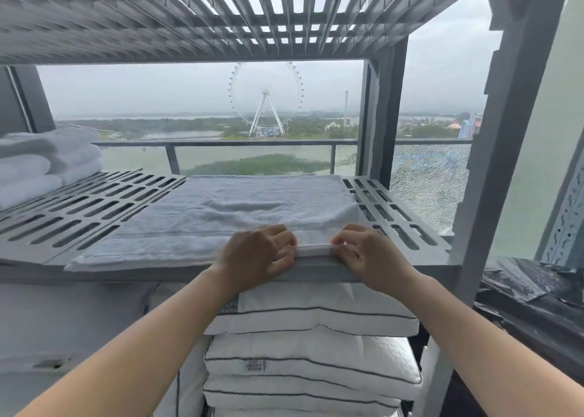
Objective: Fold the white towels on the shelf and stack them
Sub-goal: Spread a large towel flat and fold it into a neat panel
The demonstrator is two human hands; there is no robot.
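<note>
A white towel (240,208) lies spread flat across the middle of the grey slotted shelf (79,214), its near edge at the shelf's front lip. My left hand (259,255) and my right hand (363,255) sit close together at that near edge, right of centre. Both pinch the towel's hem, a short strip of which shows taut between them. At the shelf's far left stands a stack of folded white towels (41,160).
A second slotted shelf (221,15) hangs low overhead. Grey uprights (512,132) frame the right side. White pillows (313,347) are stacked below the shelf. Black plastic sheeting (534,296) lies at the lower right. Behind are a balcony rail and cracked glass.
</note>
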